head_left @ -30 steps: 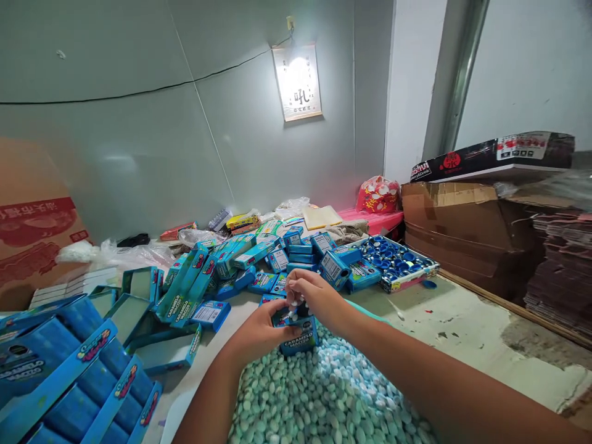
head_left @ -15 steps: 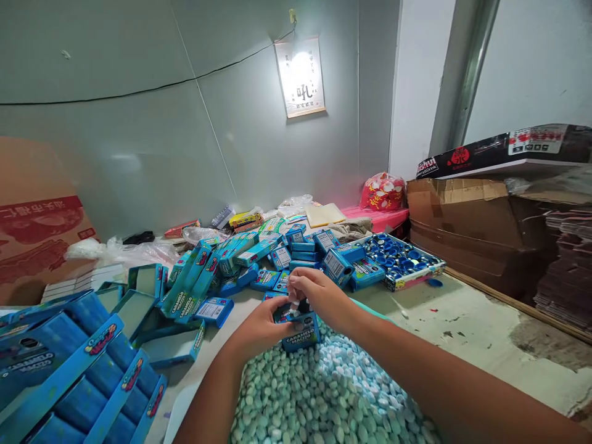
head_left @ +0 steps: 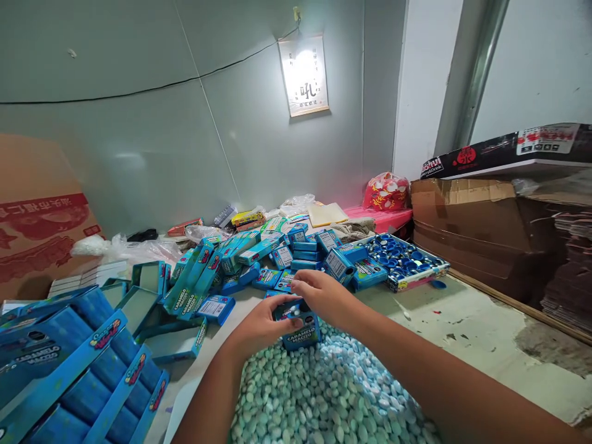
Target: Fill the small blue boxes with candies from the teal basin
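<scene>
My left hand (head_left: 269, 320) grips a small blue printed candy box (head_left: 303, 336) from its left side, thumb across the front. The box stands upright over a heap of pale green-white oval candies (head_left: 305, 394). Over the top of the box is my right hand (head_left: 319, 290), fingers curled down at its opening. A little white shows by the left thumb, on or in the box. Whatever the right fingers hold is hidden behind the hand.
Blue boxes (head_left: 308, 246) lie piled behind my hands. A tray of blue caps (head_left: 407, 256) stands to the right of them. At the left are open display cartons (head_left: 139, 283) and a filled blue display pack (head_left: 92, 364). Brown cardboard boxes (head_left: 462, 216) are at the right.
White candies seen under my right fingers earlier are mostly out of sight now. The right hand has lowered and flattened slightly over the box. The view has shifted slightly.
</scene>
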A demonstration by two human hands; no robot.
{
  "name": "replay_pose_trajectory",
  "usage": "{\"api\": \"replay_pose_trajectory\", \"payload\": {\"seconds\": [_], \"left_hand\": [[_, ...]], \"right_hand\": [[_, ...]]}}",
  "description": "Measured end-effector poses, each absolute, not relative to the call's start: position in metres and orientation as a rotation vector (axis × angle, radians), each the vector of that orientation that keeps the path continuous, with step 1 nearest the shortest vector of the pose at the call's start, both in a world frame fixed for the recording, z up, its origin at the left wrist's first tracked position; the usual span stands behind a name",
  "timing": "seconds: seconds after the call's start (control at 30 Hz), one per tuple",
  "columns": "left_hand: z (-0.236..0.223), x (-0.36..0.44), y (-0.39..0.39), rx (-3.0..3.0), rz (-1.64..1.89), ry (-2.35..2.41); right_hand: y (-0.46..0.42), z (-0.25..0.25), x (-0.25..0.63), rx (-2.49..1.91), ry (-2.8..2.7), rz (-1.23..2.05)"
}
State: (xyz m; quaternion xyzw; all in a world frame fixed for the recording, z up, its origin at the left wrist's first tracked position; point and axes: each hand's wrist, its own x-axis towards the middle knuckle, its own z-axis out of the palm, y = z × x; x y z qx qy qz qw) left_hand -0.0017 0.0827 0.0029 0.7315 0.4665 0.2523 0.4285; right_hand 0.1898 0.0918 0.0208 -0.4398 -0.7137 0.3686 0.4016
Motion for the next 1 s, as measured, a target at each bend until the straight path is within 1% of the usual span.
{"api": "replay_pose_trajectory", "payload": {"seconds": [0.2,0.43,0.7,0.83,1.0], "left_hand": [[0.0,-0.004,0.084,1.713,0.664,1.179],[-0.003,-0.003,0.088,1.639,0.69,1.168],[-0.006,-0.002,0.092,1.693,0.695,1.083],[-0.008,-0.003,0.094,1.714,0.696,1.069],[-0.008,-0.001,0.093,1.712,0.7,1.08]], "right_hand": [[0.094,0.016,0.196,-1.244,-1.909,0.915],[0.095,0.011,0.192,-1.247,-1.97,0.908],[0.095,0.004,0.189,-1.226,-1.971,0.893],[0.097,0.003,0.189,-1.23,-1.941,0.924],[0.101,0.005,0.195,-1.28,-1.864,1.052]]}}
